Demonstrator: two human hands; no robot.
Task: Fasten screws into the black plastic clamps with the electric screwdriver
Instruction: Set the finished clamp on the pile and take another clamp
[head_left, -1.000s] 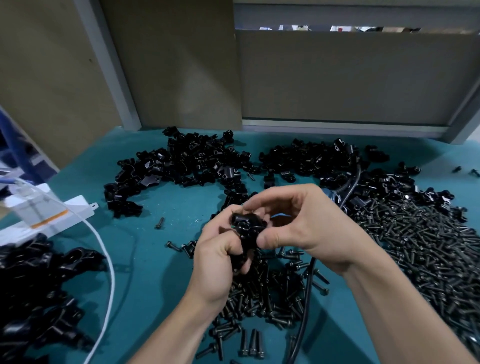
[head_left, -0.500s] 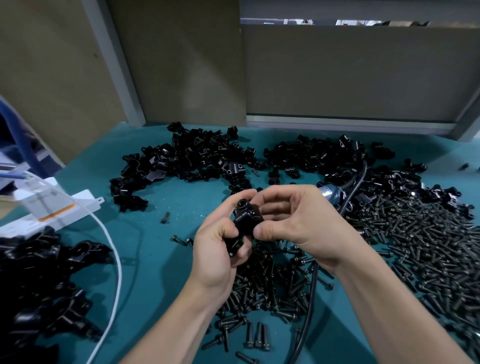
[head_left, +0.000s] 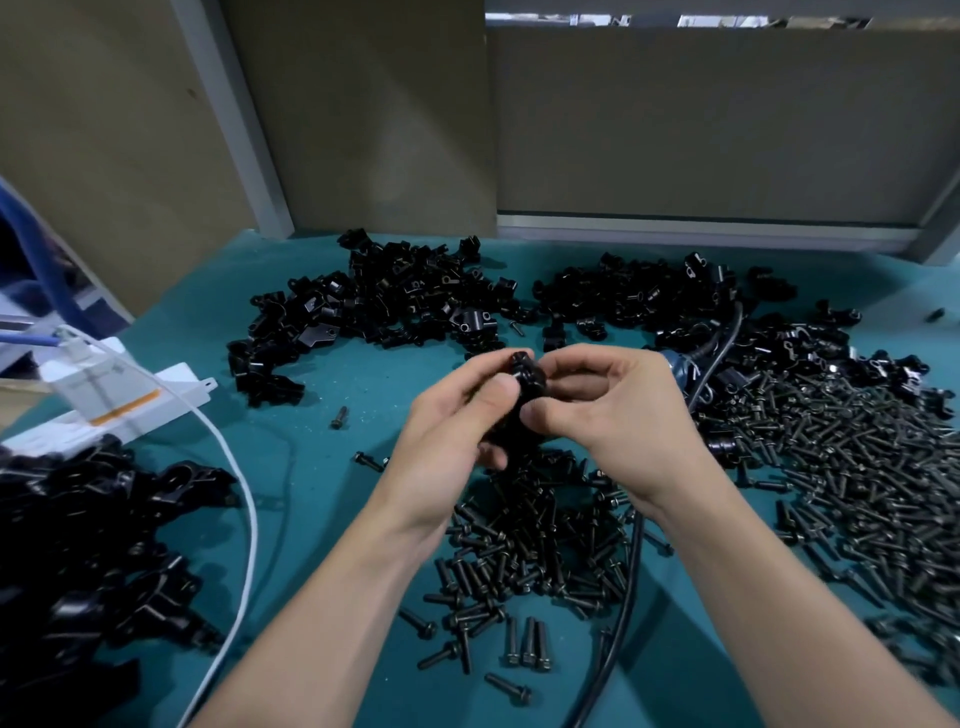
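While aloft, clamp (head_left: 525, 375) in left grip (head_left: 452, 431)

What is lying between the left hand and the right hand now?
A black plastic clamp, held by the left hand and the right hand together; the head view shows it.

Left hand (head_left: 447, 428), right hand (head_left: 615, 415) bare; forearms bare to frame edge; nails seemingly short.

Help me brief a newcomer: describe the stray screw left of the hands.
On the teal work mat, find the rear-left heap of black plastic clamps. Between its near edge and the left hand lies one short dark metal screw. It lies alone on bare mat, unlike the piled screws nearer the viewer.
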